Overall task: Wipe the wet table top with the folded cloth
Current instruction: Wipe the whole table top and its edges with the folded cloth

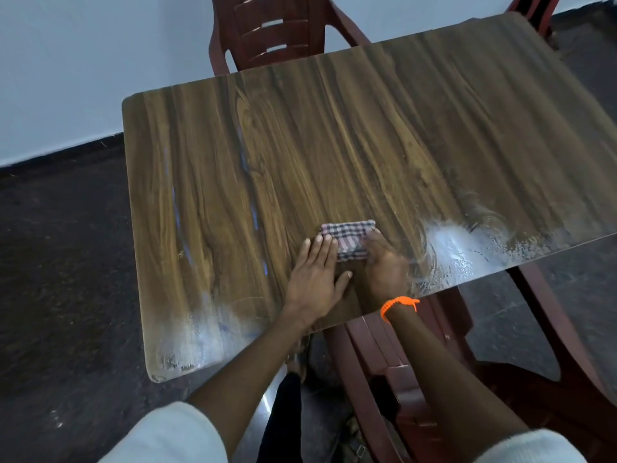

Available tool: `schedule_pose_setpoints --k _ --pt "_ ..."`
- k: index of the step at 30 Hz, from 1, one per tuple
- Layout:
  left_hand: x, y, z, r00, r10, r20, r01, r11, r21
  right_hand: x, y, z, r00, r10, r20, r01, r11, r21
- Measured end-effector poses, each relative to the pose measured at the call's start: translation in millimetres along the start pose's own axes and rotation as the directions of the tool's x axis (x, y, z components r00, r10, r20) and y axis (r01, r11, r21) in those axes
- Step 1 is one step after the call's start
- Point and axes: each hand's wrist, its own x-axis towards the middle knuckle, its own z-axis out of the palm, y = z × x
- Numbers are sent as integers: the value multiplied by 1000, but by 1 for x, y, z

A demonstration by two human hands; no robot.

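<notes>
Now both hands' fingers (320, 243) on cloth (349, 238)

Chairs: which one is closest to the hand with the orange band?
The near chair, tucked under the table edge right below the right hand. The far chair stands across the table.

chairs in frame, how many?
3 visible. One chair at the table's far side, one at the near edge under the right arm, and part of another at the far right corner. The tabletop may hide more.
</notes>
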Motion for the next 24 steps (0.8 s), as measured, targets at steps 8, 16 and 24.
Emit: schedule_pose_setpoints --k 8,16,24 --pt "-94 3 34 994 -75 -76 68 993 -97 -71 -17 -1 982 -140 130 130 988 79" --pt "-112 68 43 996 -79 -35 74 991 -112 -109 19 -45 995 -43 92 38 998 51" --pt "-74 33 15 985 -169 -39 167 985 -50 -60 -14 -20 981 -62 182 53 997 53"
